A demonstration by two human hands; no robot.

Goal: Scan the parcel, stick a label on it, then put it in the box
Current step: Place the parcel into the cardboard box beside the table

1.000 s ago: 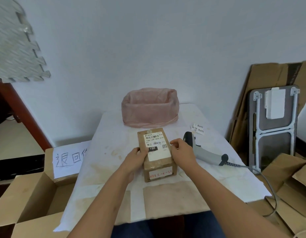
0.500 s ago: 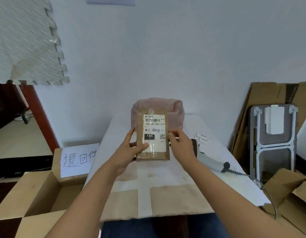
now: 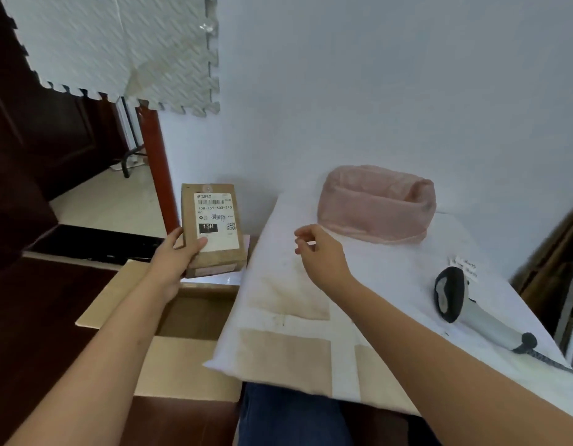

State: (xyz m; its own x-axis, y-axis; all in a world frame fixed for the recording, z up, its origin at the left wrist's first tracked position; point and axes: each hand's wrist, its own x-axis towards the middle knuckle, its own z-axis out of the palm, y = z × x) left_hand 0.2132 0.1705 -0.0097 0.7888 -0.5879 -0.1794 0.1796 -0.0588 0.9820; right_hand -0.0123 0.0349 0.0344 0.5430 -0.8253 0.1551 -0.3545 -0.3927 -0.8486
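My left hand point(image 3: 175, 255) grips a brown cardboard parcel point(image 3: 214, 249) with a white shipping label point(image 3: 217, 223) facing me, held in the air over the open cardboard box point(image 3: 195, 313) on the floor left of the table. A small red-lettered sticker shows on the parcel's near edge. My right hand point(image 3: 320, 252) hovers over the white table point(image 3: 359, 284), loosely curled and holding nothing. The grey barcode scanner point(image 3: 455, 297) lies on the table at the right, its cable trailing off the edge.
A pink bag-lined bin point(image 3: 378, 204) stands at the back of the table. Small white labels point(image 3: 465, 267) lie beside the scanner. A red post point(image 3: 158, 169) rises behind the box. Cardboard sheets point(image 3: 562, 252) lean at the far right.
The parcel left the table, was lifted with both hands, then carried left over the box. My right hand has let go of it. My view has turned to the left.
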